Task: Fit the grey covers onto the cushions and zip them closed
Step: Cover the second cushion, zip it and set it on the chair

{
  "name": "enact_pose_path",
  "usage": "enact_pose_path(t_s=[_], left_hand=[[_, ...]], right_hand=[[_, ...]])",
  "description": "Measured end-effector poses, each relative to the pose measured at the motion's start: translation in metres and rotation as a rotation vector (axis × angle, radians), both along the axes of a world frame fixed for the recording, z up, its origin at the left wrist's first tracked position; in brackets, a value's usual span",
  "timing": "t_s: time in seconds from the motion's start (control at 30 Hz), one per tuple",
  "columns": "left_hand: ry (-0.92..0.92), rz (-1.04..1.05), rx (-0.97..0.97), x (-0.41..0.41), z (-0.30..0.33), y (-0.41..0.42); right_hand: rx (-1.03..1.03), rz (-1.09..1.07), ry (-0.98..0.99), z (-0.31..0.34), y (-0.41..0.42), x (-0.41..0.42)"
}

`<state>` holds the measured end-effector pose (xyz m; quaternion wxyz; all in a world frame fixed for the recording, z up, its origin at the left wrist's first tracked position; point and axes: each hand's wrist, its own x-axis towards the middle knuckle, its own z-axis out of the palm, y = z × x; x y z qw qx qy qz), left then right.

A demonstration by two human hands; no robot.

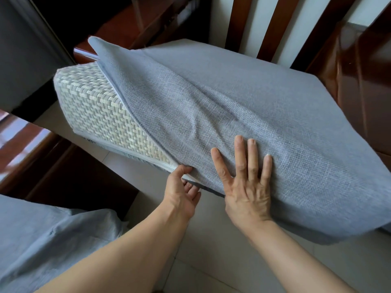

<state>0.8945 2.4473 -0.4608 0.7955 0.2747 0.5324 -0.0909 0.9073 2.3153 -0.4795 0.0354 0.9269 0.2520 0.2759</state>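
There is a tiny dark mark on the low edge of the cushion (93, 106), near its left end, but it is too small to read.

The cushion lies tilted in front of you, on the seat of a dark wooden chair (359, 70). Its near side hangs out over the pale tiled floor (211, 261). The grey cover (243, 98) is pulled over most of it. The left end of the cushion sticks out bare, and you can see its woven cream and grey pattern. The open edge of the cover, with the zip (135, 121) along it, runs slanted from the top corner down to your hands. The cover's top corner flaps up loose and the cloth is wrinkled in the middle.

More grey cloth (53, 233) lies at the bottom left, beside your left arm. Wooden slats (277, 26) stand up behind the cushion.

Your left hand (182, 189) pinches the open edge of the cover at the bottom corner, thumb on top and fingers curled under. Your right hand (245, 182) lies flat on top of the cover just beside it, fingers spread wide and straight, pressing the cloth down.
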Motion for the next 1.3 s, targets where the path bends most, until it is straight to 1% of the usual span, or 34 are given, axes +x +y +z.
enact_pose_path(t_s=[0.17,0.27,0.37,0.47,0.57,0.77,0.93,1.13,1.3], left_hand=[[0.041,-0.05,0.036,0.009,0.019,-0.001],[0.057,-0.047,0.055,0.016,0.025,-0.002],[0.061,-0.042,0.072,0.022,0.034,-0.005],[0.04,-0.047,0.098,0.031,0.052,-0.006],[-0.011,-0.069,0.129,0.051,0.079,-0.005],[-0.061,-0.083,0.25,0.112,0.142,-0.009],[-0.065,-0.094,0.308,0.162,0.166,-0.01],[-0.11,-0.146,0.322,0.234,0.188,-0.011],[-0.108,-0.263,0.283,0.308,0.219,-0.008]], right_hand=[[0.031,-0.021,-0.022,0.007,0.01,0.005],[0.017,-0.021,-0.066,0.01,0.008,0.018],[0.012,-0.017,-0.068,0.017,0.01,0.025],[0.027,-0.015,-0.057,0.037,0.011,0.035],[0.04,-0.003,-0.008,0.073,0.009,0.058],[-0.003,-0.117,0.132,0.152,0.013,0.119],[-0.015,-0.156,0.212,0.177,0.015,0.163],[-0.039,-0.198,0.265,0.213,0.007,0.237],[-0.059,-0.252,0.367,0.248,0.008,0.304]])
